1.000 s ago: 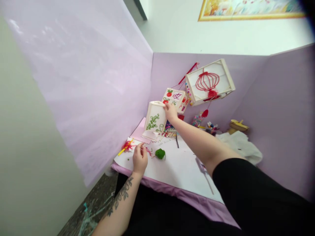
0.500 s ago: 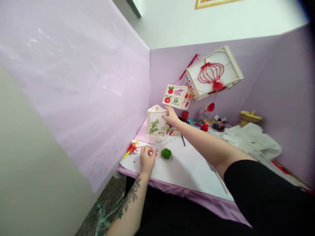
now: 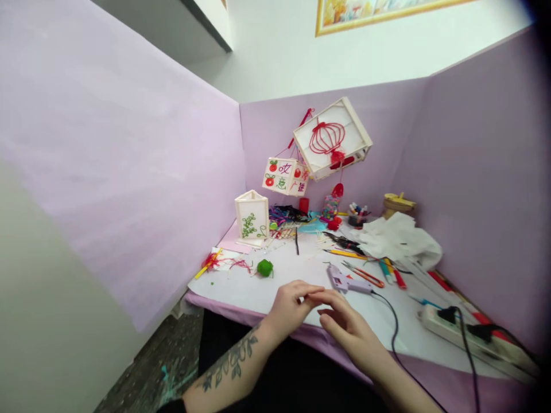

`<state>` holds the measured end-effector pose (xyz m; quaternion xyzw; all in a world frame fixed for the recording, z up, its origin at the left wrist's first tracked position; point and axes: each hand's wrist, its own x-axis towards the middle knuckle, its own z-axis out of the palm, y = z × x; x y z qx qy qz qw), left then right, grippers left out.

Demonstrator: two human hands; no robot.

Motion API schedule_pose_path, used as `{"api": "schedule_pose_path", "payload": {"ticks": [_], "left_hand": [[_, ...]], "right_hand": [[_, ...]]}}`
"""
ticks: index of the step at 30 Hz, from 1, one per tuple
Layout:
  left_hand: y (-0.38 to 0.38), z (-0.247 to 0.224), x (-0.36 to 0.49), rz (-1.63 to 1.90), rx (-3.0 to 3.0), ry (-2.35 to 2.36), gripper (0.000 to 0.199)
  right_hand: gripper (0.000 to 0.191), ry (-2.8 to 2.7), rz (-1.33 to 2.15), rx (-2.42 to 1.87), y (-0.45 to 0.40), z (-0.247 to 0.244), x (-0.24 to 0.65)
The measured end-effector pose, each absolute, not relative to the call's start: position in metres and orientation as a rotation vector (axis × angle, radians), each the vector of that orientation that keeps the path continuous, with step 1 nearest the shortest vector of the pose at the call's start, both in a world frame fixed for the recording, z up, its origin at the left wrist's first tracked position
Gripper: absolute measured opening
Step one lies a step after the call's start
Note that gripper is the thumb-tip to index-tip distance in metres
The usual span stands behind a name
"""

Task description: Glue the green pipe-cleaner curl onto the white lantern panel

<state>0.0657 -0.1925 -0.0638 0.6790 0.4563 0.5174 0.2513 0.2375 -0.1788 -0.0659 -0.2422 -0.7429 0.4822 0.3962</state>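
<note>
My left hand [image 3: 293, 304] and my right hand [image 3: 350, 324] meet at the fingertips over the table's front edge. The left fingers are bent and pressed together; anything between them is too small or hidden to make out. My right hand is open, its fingers stretched toward the left ones and its thumb apart. Just beyond the hands lies a lilac glue gun [image 3: 346, 281]. A green yarn ball [image 3: 265, 268] rests to their left. Farther back, a three-sided white lantern frame [image 3: 252, 218] with a green vine pattern stands upright by the left partition.
A large white lantern [image 3: 331, 140] and a smaller box lantern [image 3: 285, 175] hang at the back. Red-handled scissors [image 3: 365, 274], a crumpled white cloth [image 3: 400, 241] and a power strip [image 3: 469, 338] lie on the right. Red threads [image 3: 210, 263] lie at the left edge.
My right hand has let go of the three-sided lantern and come back to the front edge. My left hand has moved right to meet it. The view has turned right.
</note>
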Motion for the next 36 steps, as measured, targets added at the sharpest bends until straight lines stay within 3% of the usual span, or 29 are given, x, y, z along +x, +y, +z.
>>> {"api": "schedule_pose_path", "payload": {"ticks": [5,10,18,25,36], "left_hand": [[-0.208,-0.05,0.085,1.159,1.889,1.261,0.027],[-0.227,-0.035,0.079,1.152,1.901,1.317,0.018],[-0.232,-0.044,0.062,1.189,1.566,1.311,0.025],[-0.231,-0.068,0.066,1.247,1.546,1.347,0.024],[-0.236,-0.067,0.055,1.202,1.838,1.485,0.018]], "right_hand": [[0.027,-1.867,1.297,-0.672,-0.181,-0.074,0.275],[0.031,-1.839,1.418,-0.622,-0.187,-0.072,0.273],[0.036,-1.535,1.753,-0.604,-0.198,-0.07,0.25],[0.043,-1.74,1.574,-0.71,-0.197,-0.07,0.249],[0.033,-2.123,1.104,-0.701,-0.196,-0.067,0.244]]}}
